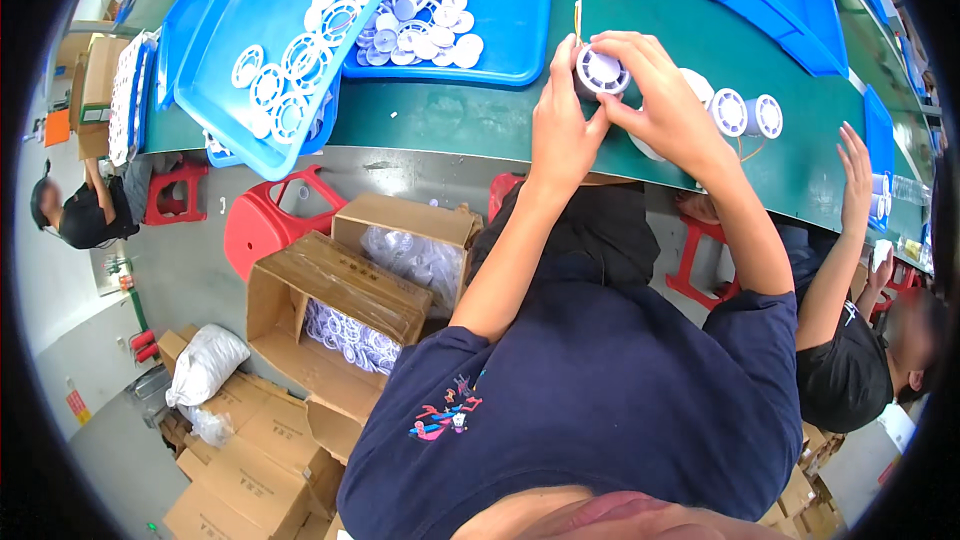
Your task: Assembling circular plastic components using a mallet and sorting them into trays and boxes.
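Observation:
Near the front edge of the green table, my left hand (566, 125) and my right hand (664, 100) are closed around a white cylinder with a slotted round cap (602, 72). The capped end faces up, with thumbs and fingertips gripping its sides. A thin yellowish wire (577, 20) shows just above my left fingertips. Right of my right hand, two more capped cylinders (746, 115) lie side by side, a thin wire near them. Other white round pieces (695, 87) are partly hidden behind my right hand.
A blue tray of white discs and rings (540, 40) lies left of my hands. A tilted light-blue tray (200, 90) overhangs the table edge. Another blue tray (740, 10) sits far right. A red stool (270, 230) and cardboard boxes (330, 285) stand below. A co-worker (845, 360) sits at right.

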A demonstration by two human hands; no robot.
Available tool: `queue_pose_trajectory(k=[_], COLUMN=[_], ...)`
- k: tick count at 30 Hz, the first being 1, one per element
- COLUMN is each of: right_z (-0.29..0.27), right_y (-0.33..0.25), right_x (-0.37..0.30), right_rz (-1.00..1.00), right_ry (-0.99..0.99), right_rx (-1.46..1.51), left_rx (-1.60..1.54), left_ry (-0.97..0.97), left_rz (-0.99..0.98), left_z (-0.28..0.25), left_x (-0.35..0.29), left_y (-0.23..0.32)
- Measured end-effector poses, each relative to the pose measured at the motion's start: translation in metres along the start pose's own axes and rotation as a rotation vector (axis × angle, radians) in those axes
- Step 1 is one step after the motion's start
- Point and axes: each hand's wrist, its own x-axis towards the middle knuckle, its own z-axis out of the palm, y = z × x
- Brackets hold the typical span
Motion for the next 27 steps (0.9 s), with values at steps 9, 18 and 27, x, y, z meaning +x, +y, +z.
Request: queue_pose_trajectory(k=[9,18,27], right_z=[-0.002,-0.009,-0.011], right_y=[-0.006,-0.036,-0.050], right_x=[-0.003,-0.118,-0.105], right_rz=[0.066,0.524,0.750], right_ry=[0.041,0.319,0.269], right_rx=[0.031,-0.256,0.117], left_rx=[0.056,-0.067,0.025], left_ry=[-0.015,0.008,0.003], left_rz=[0.041,0.035,0.124], left_z=[0.002,-0.011,-0.013], left_x=[0.001,0.000,0.007], left_y=[0.004,0.008,-0.001])
